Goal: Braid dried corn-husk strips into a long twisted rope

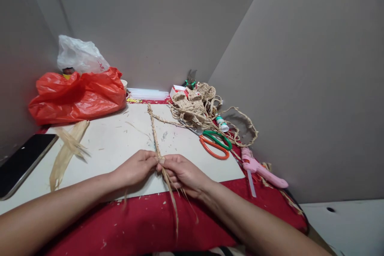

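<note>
Pinching a thin twisted cord (154,132) of dry, straw-coloured fibre, both hands are meeting at the near edge of a pale, flat board (120,136). The left hand (136,167) and the right hand (183,173) are each closing their fingertips tightly on the cord, nearly touching one another. Beyond the fingers the cord is running rough and tight across the board towards the far wall. Below them its loose strands (175,208) are hanging frayed over a red cloth (144,224) flecked with pale scraps.

To the right, a tangled heap of the same coarse rope (195,106) is lying beside scissors (216,144) with one orange and one green glossy handle. A pink plastic glue gun (261,168) is resting near them on the cloth. A small tube with a green cap (222,123) and a little white and red box (177,89) are carrying print too small to read.

To the left, flat dried leaf strips (67,148) are lying on the board. A dark, glossy phone (22,162) is sitting at its edge. A crinkled red plastic bag (78,94) is slumping in front of a translucent white bag (79,56).
</note>
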Demonstrator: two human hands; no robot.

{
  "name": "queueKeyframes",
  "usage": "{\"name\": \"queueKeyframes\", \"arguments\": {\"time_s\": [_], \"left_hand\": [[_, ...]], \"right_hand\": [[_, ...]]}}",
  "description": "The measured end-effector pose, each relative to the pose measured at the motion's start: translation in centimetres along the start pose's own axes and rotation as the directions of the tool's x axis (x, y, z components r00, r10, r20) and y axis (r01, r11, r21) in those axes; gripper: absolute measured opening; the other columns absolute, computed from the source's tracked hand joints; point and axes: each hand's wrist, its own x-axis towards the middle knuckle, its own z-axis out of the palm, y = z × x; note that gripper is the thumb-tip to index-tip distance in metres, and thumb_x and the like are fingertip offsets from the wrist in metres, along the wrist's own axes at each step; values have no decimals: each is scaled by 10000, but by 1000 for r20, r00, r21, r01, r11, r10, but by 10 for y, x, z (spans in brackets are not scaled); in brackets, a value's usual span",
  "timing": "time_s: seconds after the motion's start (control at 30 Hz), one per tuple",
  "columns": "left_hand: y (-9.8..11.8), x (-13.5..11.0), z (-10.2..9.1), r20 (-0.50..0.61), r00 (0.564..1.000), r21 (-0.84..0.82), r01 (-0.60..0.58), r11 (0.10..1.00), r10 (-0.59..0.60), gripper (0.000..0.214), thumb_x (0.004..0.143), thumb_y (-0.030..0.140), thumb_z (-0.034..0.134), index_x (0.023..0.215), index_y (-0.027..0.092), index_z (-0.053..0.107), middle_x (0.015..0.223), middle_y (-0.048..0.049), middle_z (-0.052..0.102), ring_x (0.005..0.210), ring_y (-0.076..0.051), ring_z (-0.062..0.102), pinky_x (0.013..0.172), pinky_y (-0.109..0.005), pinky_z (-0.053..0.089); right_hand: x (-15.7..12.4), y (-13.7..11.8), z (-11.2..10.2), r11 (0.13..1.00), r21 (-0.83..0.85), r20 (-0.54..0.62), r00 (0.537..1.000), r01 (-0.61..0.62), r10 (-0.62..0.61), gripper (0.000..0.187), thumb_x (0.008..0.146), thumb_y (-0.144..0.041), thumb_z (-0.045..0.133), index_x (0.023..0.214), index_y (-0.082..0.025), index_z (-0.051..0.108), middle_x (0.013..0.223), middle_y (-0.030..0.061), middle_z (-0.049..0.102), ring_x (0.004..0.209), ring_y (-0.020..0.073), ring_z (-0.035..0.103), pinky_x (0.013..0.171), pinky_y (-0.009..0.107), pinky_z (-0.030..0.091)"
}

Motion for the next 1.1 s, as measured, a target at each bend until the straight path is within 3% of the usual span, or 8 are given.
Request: {"name": "queueKeyframes", "arguments": {"time_s": [0.2,0.4,0.57,0.67,0.73,0.8,0.97,1.1], "left_hand": [[0,2,-5,33,999,92,-44,995,41,239,800,247,419,699,153,613,706,-9,623,676,-119,522,724,-253,387],[1,4,-3,30,999,-6,44,999,-44,255,789,305,459,590,159,526,529,36,458,515,-84,370,564,-224,318],[-2,4,-3,-13,998,-9,54,999,-54,255,771,318,478,581,151,514,534,33,453,522,-82,349,576,-231,310],[-7,5,-1,-33,999,17,38,999,-37,246,771,306,488,591,145,532,541,27,486,522,-82,368,591,-237,324],[-9,5,1,-21,1000,-42,8,999,-9,230,771,281,487,606,139,559,571,7,542,540,-90,418,611,-241,350],[-9,3,5,-1,1000,-135,-11,991,11,247,781,276,476,604,135,576,586,-12,578,557,-100,464,622,-244,372],[-13,-1,14,-97,994,-243,25,970,-50,328,791,360,506,547,141,526,469,30,459,466,-76,364,528,-224,323],[-18,-1,15,-133,991,-256,-26,966,-9,304,757,401,557,624,128,566,569,5,543,530,-90,417,567,-228,338]], "right_hand": [[3,0,-13,926,-362,-13,993,104,-116,287,798,-410,549,689,-145,552,483,-67,369,431,54,255,425,194,198],[0,-5,-9,472,-866,-14,938,161,-345,233,849,-254,443,721,-143,603,610,-6,502,574,95,396,549,210,297],[-15,-16,-7,324,-936,24,940,141,-340,268,875,-250,401,741,-140,606,639,13,525,600,106,426,578,221,308],[-21,-19,-4,407,-909,-41,954,88,-297,251,858,-236,410,689,-138,568,600,2,482,569,102,407,546,214,301],[-22,-15,0,510,-855,-55,962,92,-267,246,860,-225,386,716,-140,567,603,1,488,562,101,413,537,208,310],[-20,-6,5,528,-842,-44,960,113,-276,246,864,-215,368,722,-144,556,614,9,510,570,106,433,546,209,318],[-24,14,21,165,-983,8,924,77,-383,228,879,-225,372,809,-146,574,662,53,575,544,117,422,560,249,284],[-38,-3,25,97,-974,177,954,206,-243,279,884,-282,416,695,-157,579,593,30,556,495,96,379,524,236,265]]}}
